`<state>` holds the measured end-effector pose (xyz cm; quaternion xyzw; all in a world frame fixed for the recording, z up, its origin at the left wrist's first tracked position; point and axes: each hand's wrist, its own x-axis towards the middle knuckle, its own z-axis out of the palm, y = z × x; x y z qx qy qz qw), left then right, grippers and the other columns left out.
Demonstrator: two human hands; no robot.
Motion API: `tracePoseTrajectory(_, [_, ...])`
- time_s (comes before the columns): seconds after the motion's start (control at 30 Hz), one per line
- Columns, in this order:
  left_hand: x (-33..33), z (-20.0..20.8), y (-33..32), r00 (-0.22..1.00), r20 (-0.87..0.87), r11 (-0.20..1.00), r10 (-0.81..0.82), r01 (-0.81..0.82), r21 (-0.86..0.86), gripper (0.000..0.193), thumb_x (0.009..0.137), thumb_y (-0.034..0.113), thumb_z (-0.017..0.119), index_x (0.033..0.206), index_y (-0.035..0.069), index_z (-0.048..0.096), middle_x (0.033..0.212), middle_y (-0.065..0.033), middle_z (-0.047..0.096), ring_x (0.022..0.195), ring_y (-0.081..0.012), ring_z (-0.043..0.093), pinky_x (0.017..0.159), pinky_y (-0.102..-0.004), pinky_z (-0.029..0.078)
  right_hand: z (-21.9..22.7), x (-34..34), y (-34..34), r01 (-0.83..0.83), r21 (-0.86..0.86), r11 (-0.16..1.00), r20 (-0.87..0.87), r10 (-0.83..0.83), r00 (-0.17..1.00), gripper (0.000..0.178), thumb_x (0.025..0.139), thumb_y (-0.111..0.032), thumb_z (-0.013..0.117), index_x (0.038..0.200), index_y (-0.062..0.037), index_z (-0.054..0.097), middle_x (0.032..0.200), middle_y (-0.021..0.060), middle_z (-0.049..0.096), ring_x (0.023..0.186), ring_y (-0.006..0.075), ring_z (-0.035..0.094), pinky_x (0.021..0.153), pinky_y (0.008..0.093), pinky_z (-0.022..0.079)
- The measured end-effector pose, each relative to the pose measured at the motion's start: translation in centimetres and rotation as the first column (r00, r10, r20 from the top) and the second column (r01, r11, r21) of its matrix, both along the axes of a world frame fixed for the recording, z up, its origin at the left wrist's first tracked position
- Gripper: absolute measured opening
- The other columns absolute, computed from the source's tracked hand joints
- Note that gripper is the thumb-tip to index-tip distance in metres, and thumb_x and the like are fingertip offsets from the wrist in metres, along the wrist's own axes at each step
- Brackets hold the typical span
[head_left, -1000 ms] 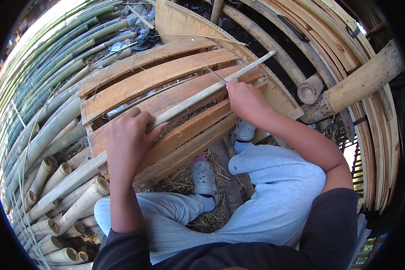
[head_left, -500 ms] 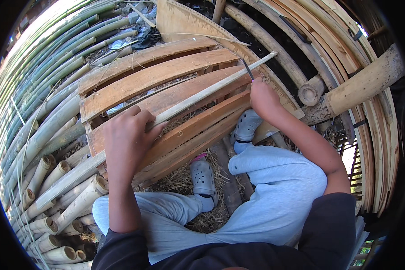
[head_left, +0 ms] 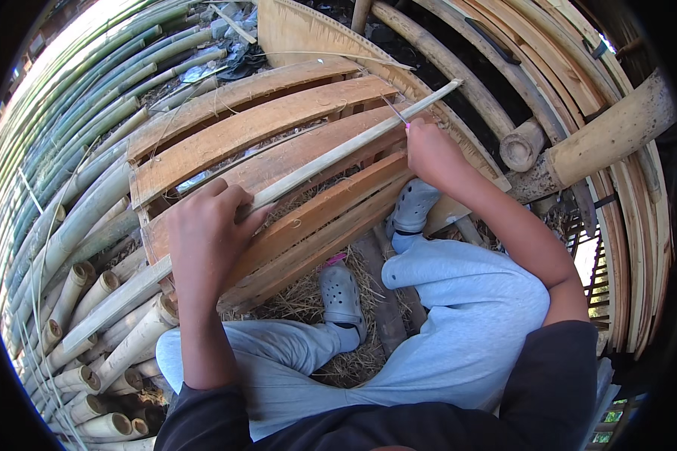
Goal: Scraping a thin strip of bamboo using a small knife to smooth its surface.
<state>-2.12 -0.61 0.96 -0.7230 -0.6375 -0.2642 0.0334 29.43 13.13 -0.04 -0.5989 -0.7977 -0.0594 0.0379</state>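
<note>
A long pale bamboo strip [head_left: 316, 165] slants across a slatted wooden pallet [head_left: 278, 120], from the lower left up to the right. My left hand [head_left: 207, 233] is wrapped round the strip near the pallet's left end. My right hand [head_left: 435, 154] is closed on the pink handle of a knife [head_left: 397, 111], close to the strip's far right part. The thin blade points up and left and crosses the strip. Most of the handle is hidden in my fist.
Stacked bamboo poles [head_left: 75, 203] fill the left side. A thin plywood sheet [head_left: 301, 34] stands behind the pallet. Long timber boards [head_left: 609, 173] and a thick bamboo pole [head_left: 609, 139] lie at the right. My grey clogs [head_left: 340, 293] rest on straw before the pallet.
My right hand with the knife has moved a little left and up along the strip, and the blade has tilted flatter. My left hand keeps its hold, nearly still.
</note>
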Motion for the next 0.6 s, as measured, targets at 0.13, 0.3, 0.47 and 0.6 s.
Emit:
tracePoseTrajectory(0.13, [-0.2,-0.4,0.1,1.000,-0.006,1.000,0.004,-0.004,0.013,0.028,0.077,0.033,0.083,0.079,0.007,0.072,0.077,-0.0081,0.066,0.070,-0.0285,0.067,0.063,-0.0407,0.050,1.7,-5.8,-3.2,-0.176,-0.180,0.968,-0.175,0.144,0.974,0.013,0.093,-0.004,0.056,0.095,0.0084,0.060,0.082,0.0300,0.069,0.082,0.0435,0.072,0.070,0.0489,0.059])
tracePoseTrajectory(0.3, [-0.5,-0.2,-0.1,1.000,0.001,1.000,0.000,0.000,0.006,0.029,0.075,0.032,0.085,0.083,0.006,0.074,0.078,-0.0082,0.067,0.071,-0.0285,0.068,0.065,-0.0400,0.051,2.2,-10.6,-7.6,-0.497,-0.169,0.851,-0.200,0.464,0.863,0.017,0.098,-0.008,0.054,0.091,0.0074,0.056,0.070,0.0267,0.067,0.068,0.0423,0.071,0.060,0.0485,0.059])
tracePoseTrajectory(0.47, [-0.6,-0.4,0.0,1.000,-0.014,1.000,0.004,-0.004,-0.002,0.030,0.075,0.033,0.085,0.082,0.006,0.074,0.078,-0.0081,0.067,0.070,-0.0283,0.067,0.065,-0.0401,0.051,1.6,-6.6,-4.9,-0.200,-0.097,0.975,-0.022,0.199,0.980,0.012,0.094,-0.004,0.056,0.092,0.0077,0.056,0.072,0.0278,0.068,0.073,0.0437,0.072,0.063,0.0507,0.059])
tracePoseTrajectory(0.6, [-0.2,-0.2,0.3,1.000,0.018,1.000,-0.009,0.009,0.021,0.031,0.076,0.034,0.085,0.080,0.006,0.073,0.076,-0.0080,0.066,0.069,-0.0283,0.067,0.065,-0.0404,0.051,1.5,-5.7,-4.1,-0.186,-0.103,0.977,-0.038,0.183,0.982,0.010,0.090,-0.003,0.059,0.092,0.0066,0.060,0.078,0.0243,0.071,0.078,0.0393,0.075,0.067,0.0460,0.062])
